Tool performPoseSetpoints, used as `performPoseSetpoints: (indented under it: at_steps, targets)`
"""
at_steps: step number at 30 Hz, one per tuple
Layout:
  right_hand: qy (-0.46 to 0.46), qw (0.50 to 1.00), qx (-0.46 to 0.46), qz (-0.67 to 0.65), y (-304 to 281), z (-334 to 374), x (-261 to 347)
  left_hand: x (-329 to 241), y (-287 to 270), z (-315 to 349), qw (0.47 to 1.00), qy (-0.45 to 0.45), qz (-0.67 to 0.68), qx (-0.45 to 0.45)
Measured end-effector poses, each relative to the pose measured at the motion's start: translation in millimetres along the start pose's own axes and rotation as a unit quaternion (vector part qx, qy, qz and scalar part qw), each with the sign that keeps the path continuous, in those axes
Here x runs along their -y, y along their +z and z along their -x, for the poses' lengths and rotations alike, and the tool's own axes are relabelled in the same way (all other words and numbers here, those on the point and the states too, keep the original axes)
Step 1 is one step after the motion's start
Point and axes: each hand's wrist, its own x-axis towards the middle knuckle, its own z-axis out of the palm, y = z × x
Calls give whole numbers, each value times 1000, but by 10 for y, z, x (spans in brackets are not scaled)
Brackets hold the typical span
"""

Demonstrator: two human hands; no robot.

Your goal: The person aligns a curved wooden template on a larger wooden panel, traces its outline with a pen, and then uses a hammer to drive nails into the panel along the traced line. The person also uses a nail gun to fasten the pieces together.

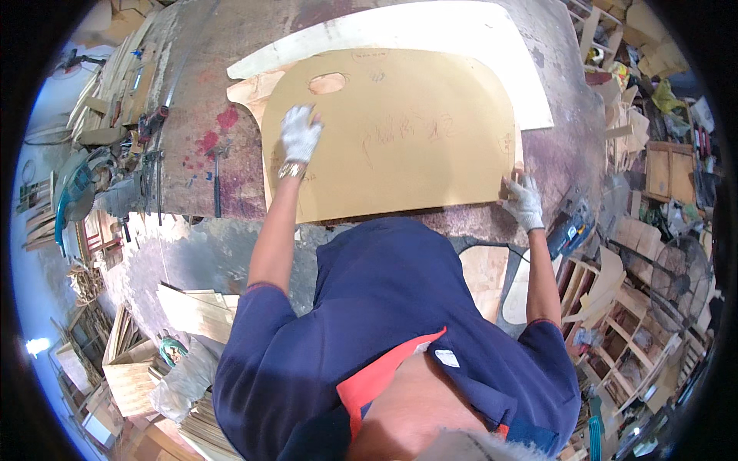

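Note:
A tan template board (400, 138) with rounded upper corners, an oval hole and handwritten marks lies on the worktable. Beneath it, a pale plywood sheet (250, 92) shows along the left and right edges. My left hand (300, 137), in a white knit glove, rests open on the board's left part, below the hole. At the board's lower right corner is my gloved right hand (524, 201), its fingers apart and touching the edge. A large white curved panel (430, 27) lies behind the board, partly covered.
On the stained table (569, 161) lie a hammer (217, 184) to the left and a blue-and-black power tool (569, 230) to the right. A teal saw (75, 196) stands at far left. Wood offcuts (200, 311) and a fan (676, 280) flank me.

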Motion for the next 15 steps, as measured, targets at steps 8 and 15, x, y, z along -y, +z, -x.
performPoseSetpoints:
  at_steps: [8,15]
  targets:
    - [32,999,10,-29,77,8,-41,47,711,-1637,994,-22,-70,83]
    - [72,987,-47,-138,196,18,-60,258,745,-1887,983,-58,-20,171]
